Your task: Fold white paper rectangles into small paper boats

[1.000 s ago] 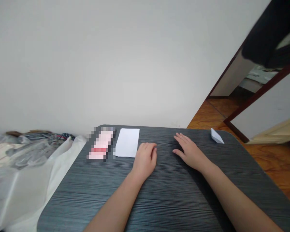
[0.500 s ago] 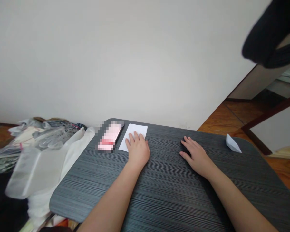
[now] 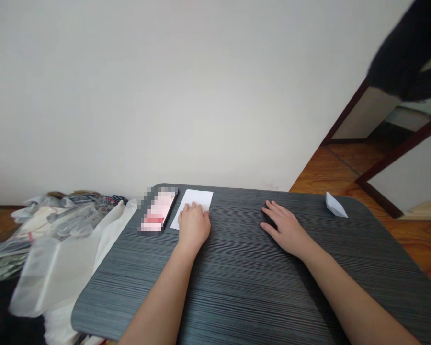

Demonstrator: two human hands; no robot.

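Observation:
My left hand (image 3: 194, 224) rests on a white sheet of paper (image 3: 197, 196) near the table's far edge. Its fingers lie over the sheet, slightly bent and a little apart, and cover its lower part. Palm down, my right hand (image 3: 284, 226) lies on the dark table (image 3: 233, 282) with its thumb and fingers spread and nothing in it. Beyond it to the right sits a small folded white paper piece (image 3: 335, 206). Left of the sheet lies a phone (image 3: 160, 208), its pinkish screen partly blurred into blocks.
Clothes and plastic bags (image 3: 82, 215) are heaped left of the table, with a clear plastic container (image 3: 53, 273) on the near side. A pale wall (image 3: 201, 96) stands behind the table. Wooden floor (image 3: 319, 167) shows at the right, and a dark blurred shape (image 3: 405, 57) hangs at upper right.
The view has shifted slightly. My left fingers look a bit more bent on the white sheet. The right hand stays spread on the table.

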